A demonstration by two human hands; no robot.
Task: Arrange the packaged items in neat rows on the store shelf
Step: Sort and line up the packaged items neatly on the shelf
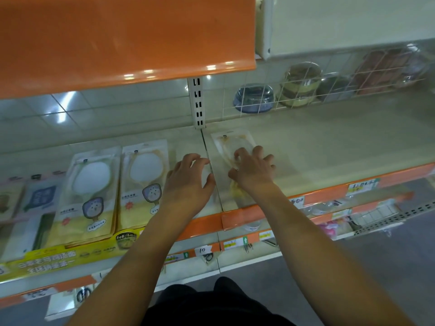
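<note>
Store surroundings, non-task items

Orange upper shelf lip; white slotted upright; wire grid divider with lidded containers behind; yellow printed banner; handwritten "10" tag; grey floor.

One head-worn camera looks forward and steeply down from close above the cream store shelf, just under the orange upper shelf.

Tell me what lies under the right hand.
The right hand rests with curled fingers on a clear packet lying flat on the shelf. The packet's middle is covered, so its contents there cannot be seen.
</note>
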